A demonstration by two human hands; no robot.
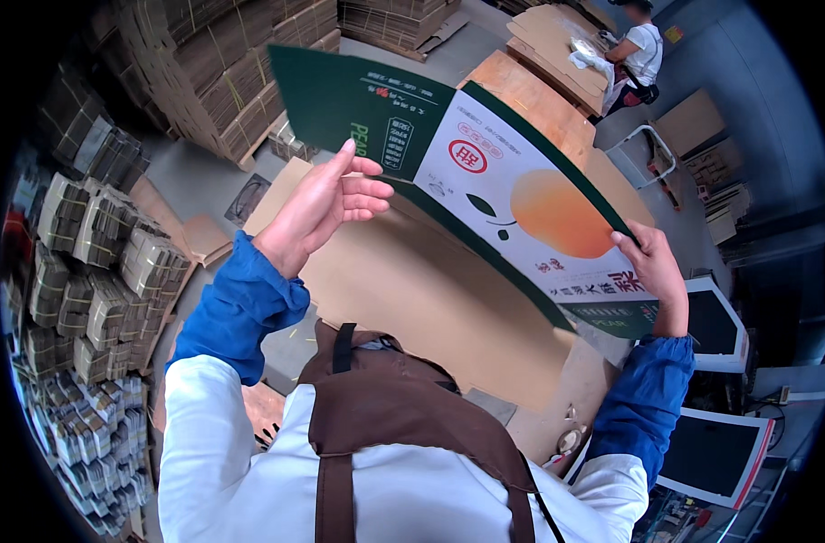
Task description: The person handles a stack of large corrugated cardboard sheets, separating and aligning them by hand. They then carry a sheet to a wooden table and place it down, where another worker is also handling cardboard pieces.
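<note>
Gripping the printed carton blank (485, 204) at its far edge near the right end, the fingers of the right hand (652, 271) are closed on the board, thumb on the printed face. The left hand (335, 199) is open and holds nothing, its thumb raised away from the loosely bent fingers, in front of the blank's green left panel; whether it touches the board I cannot tell. The blank stands tilted between both hands, above a plain brown cardboard sheet (385, 281). It has a white middle panel with a large orange-yellow fruit and a red ring, bordered by dark green, and the left panel bends at a crease.

Past the sheet's right end, close to the right blue sleeve (643, 398), a tan roll (570, 441) lies on the counter (589, 376). A brown apron (385, 407) covers the wearer's white top. Farther out, bundles of flat cardboard (100, 271) are piled along the left, and taller strapped stacks (218, 77) rise beyond them. Two dark panels with pale frames (715, 452) stand at the right. At the far upper right, a co-worker (645, 52) in white stands beside large brown sheets (553, 50).
</note>
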